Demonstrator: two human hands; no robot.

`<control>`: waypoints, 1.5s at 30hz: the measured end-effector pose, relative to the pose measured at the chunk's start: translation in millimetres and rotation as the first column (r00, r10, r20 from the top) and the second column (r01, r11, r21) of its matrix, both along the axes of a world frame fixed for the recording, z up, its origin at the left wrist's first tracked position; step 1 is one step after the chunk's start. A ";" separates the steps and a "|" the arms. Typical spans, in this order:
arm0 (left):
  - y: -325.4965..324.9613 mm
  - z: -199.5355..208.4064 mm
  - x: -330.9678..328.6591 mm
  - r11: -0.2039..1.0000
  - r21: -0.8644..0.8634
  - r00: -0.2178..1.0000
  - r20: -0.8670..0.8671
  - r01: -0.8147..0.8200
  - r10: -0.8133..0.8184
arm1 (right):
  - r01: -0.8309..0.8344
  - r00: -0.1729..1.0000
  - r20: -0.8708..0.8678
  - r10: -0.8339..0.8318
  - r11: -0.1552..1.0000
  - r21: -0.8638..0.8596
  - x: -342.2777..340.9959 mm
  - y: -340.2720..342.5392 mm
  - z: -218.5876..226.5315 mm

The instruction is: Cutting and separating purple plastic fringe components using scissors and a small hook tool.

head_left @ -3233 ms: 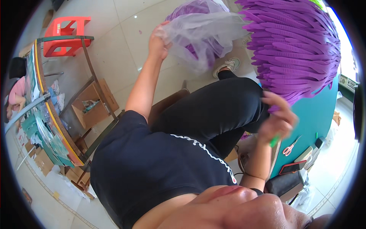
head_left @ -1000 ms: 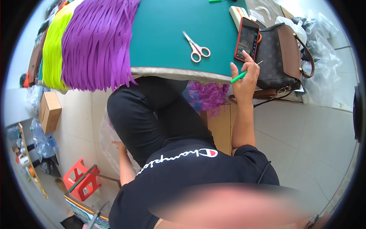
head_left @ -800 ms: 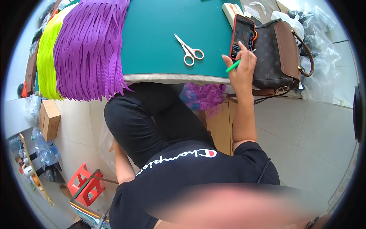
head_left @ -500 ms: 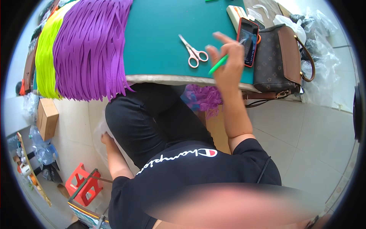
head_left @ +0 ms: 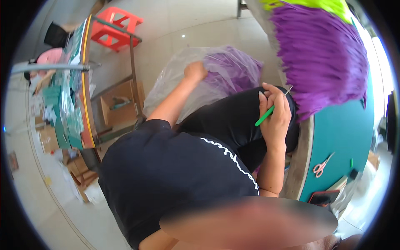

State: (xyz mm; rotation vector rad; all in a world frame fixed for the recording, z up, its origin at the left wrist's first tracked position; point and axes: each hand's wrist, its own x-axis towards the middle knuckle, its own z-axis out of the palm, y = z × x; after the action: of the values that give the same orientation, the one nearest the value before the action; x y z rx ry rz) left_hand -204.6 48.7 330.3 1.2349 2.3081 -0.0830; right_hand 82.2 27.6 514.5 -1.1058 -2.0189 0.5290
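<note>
My left hand (head_left: 196,71) is closed on the edge of a large clear plastic bag (head_left: 177,85) beside my leg. Purple strips (head_left: 233,68) show through the bag. Over my thigh, my right hand (head_left: 276,112) holds a slim green-handled tool (head_left: 265,117) between its fingers. A thin metal tip sticks out past the fingertips; its exact kind is unclear. Close by, a thick pile of purple strips (head_left: 321,62) hangs over the edge of the green tabletop (head_left: 337,133). Bright yellow-green strips (head_left: 321,5) lie along the pile's far side.
Pink-handled scissors (head_left: 321,168) and a red-edged phone (head_left: 324,198) lie on the green table to the right. At the left stand a red plastic stool (head_left: 114,31), a metal-framed table (head_left: 87,83) and an open cardboard box (head_left: 118,102).
The view has turned left toward the floor, and the bag is now in fuller sight. My right hand has moved from above the table to over my thigh, still holding the green-handled tool.
</note>
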 end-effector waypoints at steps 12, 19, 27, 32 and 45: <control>-65.0 -132.5 -91.3 0.998 0.052 0.978 -0.204 -0.039 0.049 | -0.202 0.943 0.230 0.240 0.964 -0.174 -93.6 29.5 -15.1; -4.7 -100.6 -42.5 0.982 0.089 0.938 -0.322 0.168 -0.131 | -0.074 0.912 0.374 0.167 0.965 -0.252 -111.6 54.0 -34.7; 18.3 -154.7 -151.1 0.905 0.115 0.813 -0.496 0.409 -0.305 | -0.101 0.939 0.274 0.208 0.927 -0.360 -118.2 47.0 -74.3; 131.1 -98.5 -136.0 0.741 0.620 0.949 -0.024 0.260 -0.313 | -0.049 0.966 0.225 0.129 0.943 -0.330 -133.8 60.0 -89.1; 153.7 110.3 -84.0 0.974 0.183 0.378 0.918 -0.132 -0.121 | 0.378 0.911 0.013 -0.412 0.821 -0.427 -172.1 143.3 -139.0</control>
State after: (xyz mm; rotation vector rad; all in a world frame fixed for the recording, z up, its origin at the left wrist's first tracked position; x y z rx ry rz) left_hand -288.7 202.4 440.6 0.9550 1.2818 0.7459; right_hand -90.0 170.9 375.5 -1.6900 -1.5703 0.7960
